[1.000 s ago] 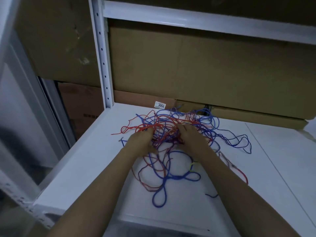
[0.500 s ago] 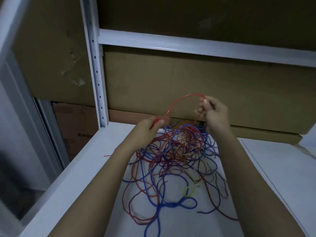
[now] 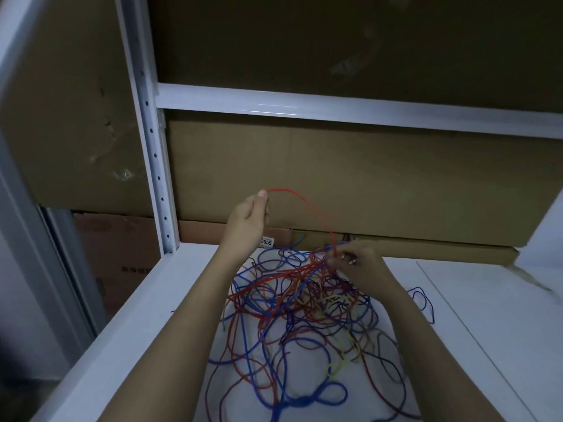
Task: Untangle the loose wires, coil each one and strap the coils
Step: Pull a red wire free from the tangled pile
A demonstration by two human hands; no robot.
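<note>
A tangle of red and blue wires (image 3: 304, 306) lies on the white shelf (image 3: 475, 324), with a short yellow-green piece (image 3: 336, 367) in its near part. My left hand (image 3: 248, 222) is raised above the heap and pinches one end of a red wire (image 3: 307, 205). That wire arches over to the right and drops to my right hand (image 3: 355, 264), which pinches it low at the far edge of the tangle.
Large cardboard boxes (image 3: 350, 181) stand along the back of the shelf. A white perforated upright post (image 3: 150, 153) rises at the left, and a white crossbeam (image 3: 335, 109) runs overhead. A small label reading 3055 (image 3: 266, 242) sits below my left hand.
My left hand has risen with the red wire's end, lifting it into an arch. My right hand has dropped from above the heap to its far edge, still on that wire.
</note>
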